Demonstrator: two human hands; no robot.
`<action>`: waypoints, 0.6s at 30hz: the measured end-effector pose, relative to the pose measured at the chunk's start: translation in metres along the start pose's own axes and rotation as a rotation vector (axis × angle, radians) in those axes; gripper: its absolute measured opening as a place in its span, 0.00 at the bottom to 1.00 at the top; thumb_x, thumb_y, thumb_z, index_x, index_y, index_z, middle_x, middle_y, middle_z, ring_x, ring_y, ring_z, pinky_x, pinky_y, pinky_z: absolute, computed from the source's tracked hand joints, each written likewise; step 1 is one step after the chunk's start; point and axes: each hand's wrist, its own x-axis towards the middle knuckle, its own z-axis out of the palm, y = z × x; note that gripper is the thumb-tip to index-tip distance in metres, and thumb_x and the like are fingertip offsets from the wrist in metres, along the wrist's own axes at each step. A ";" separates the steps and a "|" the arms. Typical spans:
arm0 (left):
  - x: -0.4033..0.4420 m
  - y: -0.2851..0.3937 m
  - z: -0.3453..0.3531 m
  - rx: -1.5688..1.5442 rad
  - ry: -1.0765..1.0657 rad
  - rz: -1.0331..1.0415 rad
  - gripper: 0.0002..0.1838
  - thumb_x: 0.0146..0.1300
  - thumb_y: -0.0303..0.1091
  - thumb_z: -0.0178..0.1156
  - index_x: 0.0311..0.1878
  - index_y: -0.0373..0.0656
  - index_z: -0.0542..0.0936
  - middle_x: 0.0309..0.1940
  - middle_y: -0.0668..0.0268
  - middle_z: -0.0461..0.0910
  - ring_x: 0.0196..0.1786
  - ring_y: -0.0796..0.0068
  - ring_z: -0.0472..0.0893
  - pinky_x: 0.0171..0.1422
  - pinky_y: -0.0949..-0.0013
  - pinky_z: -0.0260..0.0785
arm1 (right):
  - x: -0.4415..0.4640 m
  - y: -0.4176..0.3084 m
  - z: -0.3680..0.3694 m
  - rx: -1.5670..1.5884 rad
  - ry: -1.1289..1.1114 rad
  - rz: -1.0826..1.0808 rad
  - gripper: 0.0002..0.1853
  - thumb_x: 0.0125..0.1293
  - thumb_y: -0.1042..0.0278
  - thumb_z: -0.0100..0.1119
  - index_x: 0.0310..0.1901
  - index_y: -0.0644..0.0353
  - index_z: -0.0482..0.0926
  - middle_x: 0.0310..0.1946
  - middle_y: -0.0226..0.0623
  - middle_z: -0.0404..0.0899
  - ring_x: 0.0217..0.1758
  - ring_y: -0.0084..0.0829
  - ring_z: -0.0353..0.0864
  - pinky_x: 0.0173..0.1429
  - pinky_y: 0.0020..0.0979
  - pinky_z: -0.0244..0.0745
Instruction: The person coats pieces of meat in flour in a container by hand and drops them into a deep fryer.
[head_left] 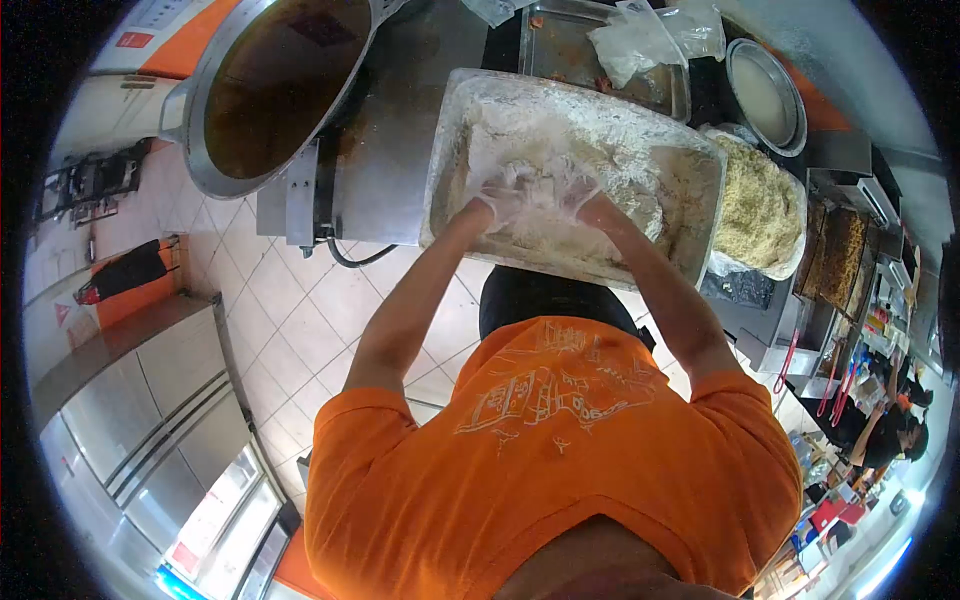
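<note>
A large rectangular tub [700,215] holds pale flour-like powder [620,145], heaped thickest along its far side. Both hands, in clear thin gloves coated with powder, are down in the tub left of its middle. My left hand [505,195] and my right hand [572,190] are close together, with a whitish, powder-covered mass between them. The fingers are blurred and partly buried in powder, so I cannot make out their shape or any grip. A haze of powder hangs over the hands.
A big pot of brown liquid [285,85] stands at the left. Behind the tub is a metal tray [560,50] with plastic bags. Right of it are a metal bowl [762,95] and a heap of yellowish crumbs [757,205]. A person in black [885,430] is far right.
</note>
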 end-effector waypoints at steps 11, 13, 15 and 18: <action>0.035 -0.046 0.013 0.443 0.080 -0.244 0.18 0.48 0.38 0.54 0.37 0.35 0.80 0.43 0.47 0.76 0.48 0.51 0.76 0.52 0.59 0.67 | 0.015 0.049 0.037 -0.771 -0.248 0.073 0.12 0.52 0.74 0.55 0.39 0.66 0.77 0.36 0.43 0.77 0.39 0.34 0.76 0.46 0.34 0.70; 0.054 -0.101 0.036 -0.011 0.115 -0.223 0.17 0.54 0.39 0.52 0.42 0.36 0.77 0.41 0.52 0.77 0.44 0.59 0.76 0.48 0.61 0.68 | 0.022 0.067 0.035 -0.731 -0.232 0.017 0.13 0.52 0.74 0.54 0.40 0.66 0.77 0.37 0.44 0.76 0.39 0.36 0.76 0.46 0.34 0.70; 0.047 -0.093 0.028 -0.465 0.140 -0.209 0.17 0.59 0.39 0.50 0.46 0.37 0.75 0.38 0.57 0.77 0.40 0.68 0.75 0.43 0.63 0.68 | 0.027 0.078 0.035 -0.630 -0.219 -0.103 0.15 0.53 0.73 0.52 0.43 0.67 0.75 0.40 0.46 0.76 0.41 0.38 0.76 0.48 0.34 0.70; 0.031 -0.056 0.005 -0.123 -0.015 -0.385 0.16 0.60 0.36 0.50 0.47 0.38 0.74 0.37 0.62 0.75 0.37 0.71 0.73 0.41 0.65 0.68 | 0.032 0.090 0.040 -0.475 -0.195 -0.283 0.17 0.54 0.72 0.49 0.46 0.69 0.73 0.44 0.48 0.76 0.44 0.42 0.75 0.49 0.33 0.70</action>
